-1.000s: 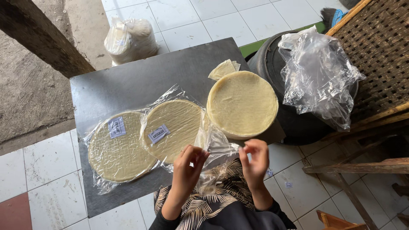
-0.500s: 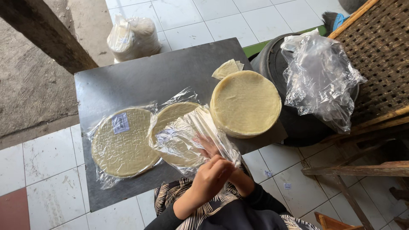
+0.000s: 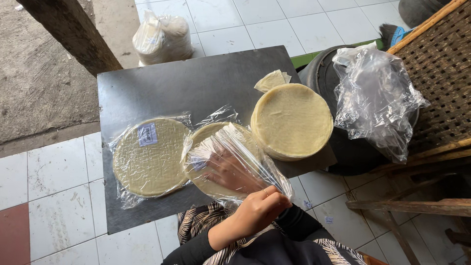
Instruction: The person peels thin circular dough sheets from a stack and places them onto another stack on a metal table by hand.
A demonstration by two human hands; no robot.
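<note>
- Fingers of right hand (image 3: pixel 230 169) spread inside clear bag (image 3: pixel 235 162), blurred by plastic.
- Left hand (image 3: pixel 262 211) pinches the bag's mouth, lower centre.
- Bagged round (image 3: pixel 216 147) half hidden beneath.

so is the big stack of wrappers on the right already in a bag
No, the stack lies bare on the table; only the two smaller piles beside it are in plastic.
</note>
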